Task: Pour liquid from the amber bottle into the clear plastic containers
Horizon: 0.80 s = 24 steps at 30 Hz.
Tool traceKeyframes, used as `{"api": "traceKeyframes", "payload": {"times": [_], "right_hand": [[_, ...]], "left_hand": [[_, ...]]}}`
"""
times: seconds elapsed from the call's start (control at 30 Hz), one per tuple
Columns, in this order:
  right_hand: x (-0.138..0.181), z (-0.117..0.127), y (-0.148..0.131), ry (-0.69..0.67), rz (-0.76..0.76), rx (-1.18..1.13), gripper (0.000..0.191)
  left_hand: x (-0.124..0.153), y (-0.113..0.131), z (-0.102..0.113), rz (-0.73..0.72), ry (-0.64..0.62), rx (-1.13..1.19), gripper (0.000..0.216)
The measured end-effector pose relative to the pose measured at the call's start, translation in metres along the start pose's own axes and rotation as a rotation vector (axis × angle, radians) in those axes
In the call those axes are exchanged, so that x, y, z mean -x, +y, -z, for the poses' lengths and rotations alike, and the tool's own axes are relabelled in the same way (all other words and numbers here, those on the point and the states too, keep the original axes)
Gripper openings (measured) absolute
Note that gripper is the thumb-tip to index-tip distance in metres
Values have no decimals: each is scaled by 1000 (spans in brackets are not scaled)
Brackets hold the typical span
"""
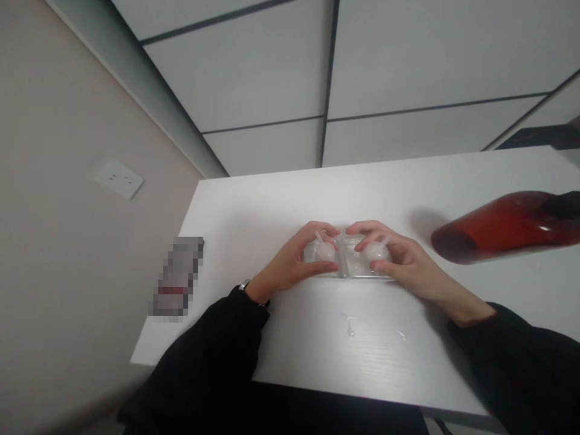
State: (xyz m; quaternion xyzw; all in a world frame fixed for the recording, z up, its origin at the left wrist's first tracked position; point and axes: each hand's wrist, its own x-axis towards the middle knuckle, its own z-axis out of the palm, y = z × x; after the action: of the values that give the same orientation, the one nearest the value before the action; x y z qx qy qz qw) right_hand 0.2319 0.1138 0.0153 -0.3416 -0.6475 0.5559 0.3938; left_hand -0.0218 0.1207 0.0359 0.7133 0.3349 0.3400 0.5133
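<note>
Two clear plastic containers stand side by side on the white table (294, 338), touching or nearly so. My left hand (296, 260) curves round the left container (330, 273), thumb in front and fingers behind. Around the right container (357, 266) my right hand (403, 257) is wrapped the same way. On top of each is a white rounded piece with a short thin stem: the left white piece (325, 251) lies inside my left grasp, and the right white piece (377, 251) is beside my right thumb. The palms hide the containers' outer sides.
A red bottle-shaped vessel (507, 226) with a black end lies in view at the right. At the left edge is a pixelated flat object (176, 278). Small clear spots (351, 327) dot the front of the tabletop. A wall socket (120, 179) is on the left.
</note>
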Motion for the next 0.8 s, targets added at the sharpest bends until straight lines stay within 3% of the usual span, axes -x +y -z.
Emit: {"api": "traceKeyframes", "payload": {"times": [0.5, 0.8], "right_hand": [[-6, 3, -4, -50, 20, -35, 30], [-7, 4, -2, -56, 8, -58, 28]], "left_hand": [[-2, -4, 2, -11, -13, -22, 44], [-2, -2, 1, 7, 14, -67, 40]]}}
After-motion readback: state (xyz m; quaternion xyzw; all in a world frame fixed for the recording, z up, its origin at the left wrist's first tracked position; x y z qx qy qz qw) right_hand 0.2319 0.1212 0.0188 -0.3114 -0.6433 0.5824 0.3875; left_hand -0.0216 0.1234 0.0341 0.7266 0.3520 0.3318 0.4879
